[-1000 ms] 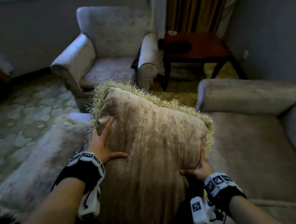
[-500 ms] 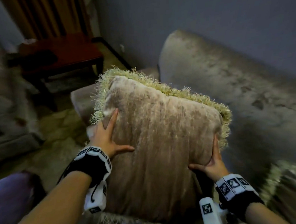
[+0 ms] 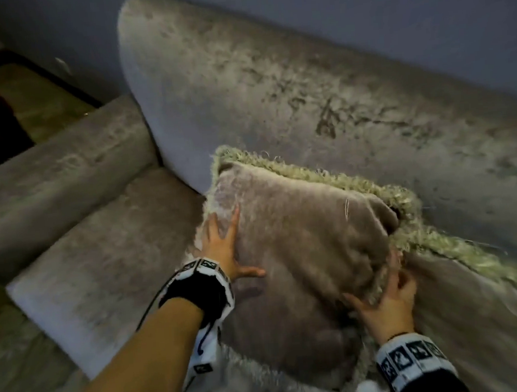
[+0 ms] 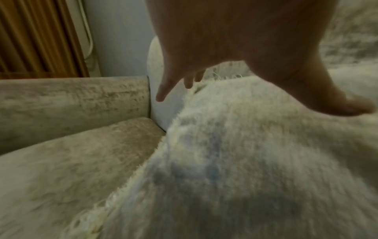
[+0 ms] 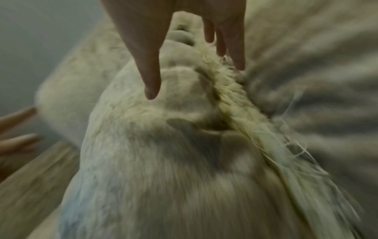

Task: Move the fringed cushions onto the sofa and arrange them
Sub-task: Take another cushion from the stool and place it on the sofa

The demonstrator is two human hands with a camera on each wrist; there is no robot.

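I hold a beige velvet fringed cushion (image 3: 303,247) upright over the sofa seat (image 3: 108,258), its top fringe close to the sofa back (image 3: 274,87). My left hand (image 3: 230,249) presses flat on its left side, fingers straight and spread. In the left wrist view the left hand (image 4: 257,90) lies over the plush face. My right hand (image 3: 386,297) grips the cushion's right edge. The right wrist view shows that hand (image 5: 194,76) with the thumb in front and the fingers behind the fringe. A second fringed cushion (image 3: 479,309) sits on the sofa just to the right, touching the held one.
The sofa's padded armrest (image 3: 65,166) runs along the left, with bare seat between it and the held cushion. A grey wall (image 3: 360,11) rises behind the sofa back. Dark furniture and patterned floor (image 3: 30,98) show at far left.
My view has swung right, from the armchair and side table to the sofa back. Both hands have carried the cushion down toward the seat beside the second cushion, and my right hand now grips the edge.
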